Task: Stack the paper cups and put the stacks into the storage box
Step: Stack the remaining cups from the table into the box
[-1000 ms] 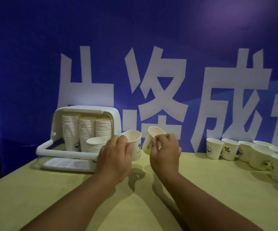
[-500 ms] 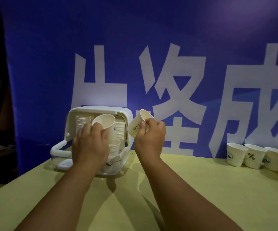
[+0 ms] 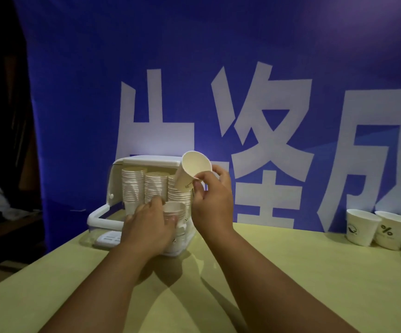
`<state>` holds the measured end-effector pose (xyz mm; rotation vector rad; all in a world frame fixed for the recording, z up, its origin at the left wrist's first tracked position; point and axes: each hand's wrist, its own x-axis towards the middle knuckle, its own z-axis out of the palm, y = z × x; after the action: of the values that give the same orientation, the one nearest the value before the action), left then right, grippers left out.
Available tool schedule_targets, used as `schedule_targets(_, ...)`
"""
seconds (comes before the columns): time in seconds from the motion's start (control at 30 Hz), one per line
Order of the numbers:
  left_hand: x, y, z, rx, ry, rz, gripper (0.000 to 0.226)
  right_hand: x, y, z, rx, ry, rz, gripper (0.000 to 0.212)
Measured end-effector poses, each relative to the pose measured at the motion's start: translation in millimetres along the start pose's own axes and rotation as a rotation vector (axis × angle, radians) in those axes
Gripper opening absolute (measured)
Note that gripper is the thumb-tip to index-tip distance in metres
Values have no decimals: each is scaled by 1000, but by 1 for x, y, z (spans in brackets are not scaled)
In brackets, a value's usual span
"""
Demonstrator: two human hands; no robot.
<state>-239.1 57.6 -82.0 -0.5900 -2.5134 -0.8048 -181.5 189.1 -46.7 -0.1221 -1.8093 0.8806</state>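
One tilted cup (image 3: 191,173) pinched in right fingers (image 3: 203,179); left fingers (image 3: 157,203) grip short stack (image 3: 175,211).

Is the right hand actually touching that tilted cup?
Touching. The head view shows the right hand pinching the tilted cup by its side.

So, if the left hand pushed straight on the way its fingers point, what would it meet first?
Most likely the middle tall stack of white paper cups inside the white plastic storage box. The left hand points there from the short cup stack it holds; depth is unclear.
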Motion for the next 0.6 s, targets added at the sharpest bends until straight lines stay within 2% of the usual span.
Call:
schedule_targets(0.13,0,1,-2,-162,129,-28,50,-3,2,3,-148,-159,-52,14)
schedule_targets(0.23,-2,6,-3,-258,235,72,51,-3,5,5,-247,-235,-101,15)
schedule_targets(0.37,0,8,-3,-293,261,94,53,-2,9,9,-299,-284,-146,9)
schedule_targets(0.43,2,6,-1,-298,266,78,47,-3,12,10,-273,-321,-97,10)
schedule_targets(0.5,2,3,0,-272,274,63,40,-8,16,12,-179,-339,6,25)
schedule_targets(0.6,3,1,1,-288,267,2,43,-14,21,14,-157,-382,70,51)
